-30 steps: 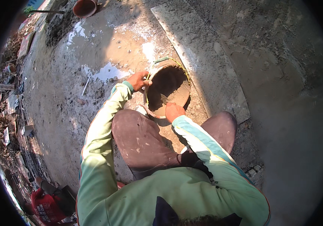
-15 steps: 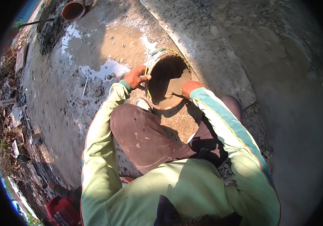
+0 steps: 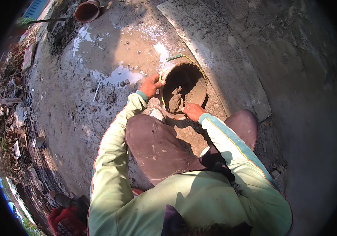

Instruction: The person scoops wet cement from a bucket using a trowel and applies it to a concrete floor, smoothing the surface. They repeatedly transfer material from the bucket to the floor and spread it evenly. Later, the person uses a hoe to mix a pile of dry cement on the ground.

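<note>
My left hand (image 3: 151,85) grips the left rim of a round bucket (image 3: 195,65) with a yellow rope handle (image 3: 194,63) and a green grip. The bucket stands between my bent knees with dark grey, wet mortar (image 3: 194,93) inside. My right hand (image 3: 193,112) is closed at the bucket's near right side on a small trowel, its blade mostly hidden under a lump of mortar (image 3: 175,102) raised in the bucket's left half.
A long flat board (image 3: 235,78) lies right of the bucket. An orange-brown pot (image 3: 86,11) lies at the back left, beside muddy puddles (image 3: 119,74). Rubble and scraps (image 3: 19,114) line the left side. A person in red (image 3: 64,218) is partly seen at the lower left.
A lump of mortar now shows on the trowel, which was low in the mortar earlier. My right hand went up and right, then back down-left. My left hand still holds the rim.
</note>
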{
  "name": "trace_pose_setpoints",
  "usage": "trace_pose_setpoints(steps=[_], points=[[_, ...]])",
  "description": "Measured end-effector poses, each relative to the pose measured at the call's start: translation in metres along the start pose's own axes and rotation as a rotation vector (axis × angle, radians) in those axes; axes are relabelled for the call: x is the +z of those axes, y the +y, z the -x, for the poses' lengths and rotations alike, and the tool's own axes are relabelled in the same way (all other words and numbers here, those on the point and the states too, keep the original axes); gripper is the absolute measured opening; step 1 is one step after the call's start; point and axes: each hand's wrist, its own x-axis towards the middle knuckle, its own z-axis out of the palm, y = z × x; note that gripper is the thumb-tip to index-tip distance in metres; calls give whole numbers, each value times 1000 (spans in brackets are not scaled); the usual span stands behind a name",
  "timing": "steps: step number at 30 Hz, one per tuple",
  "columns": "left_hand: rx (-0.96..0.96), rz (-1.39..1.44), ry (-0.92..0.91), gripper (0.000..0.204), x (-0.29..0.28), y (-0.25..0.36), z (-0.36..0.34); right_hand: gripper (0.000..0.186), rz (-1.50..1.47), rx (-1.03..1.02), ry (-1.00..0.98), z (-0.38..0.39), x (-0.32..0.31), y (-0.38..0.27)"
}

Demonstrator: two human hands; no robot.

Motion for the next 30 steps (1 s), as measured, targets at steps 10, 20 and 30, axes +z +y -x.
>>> trace_pose_setpoints(steps=[10,20,30], points=[[283,-185,267,26,-99,-109,-77,40,354,-24,11,84,-154,-62],[274,-575,648,31,-176,-163,-98,23,-379,18,-182,307,-365,-114],[368,-105,777,53,-167,-134,-30,24,-143,234,1265,564,-413,-118]])
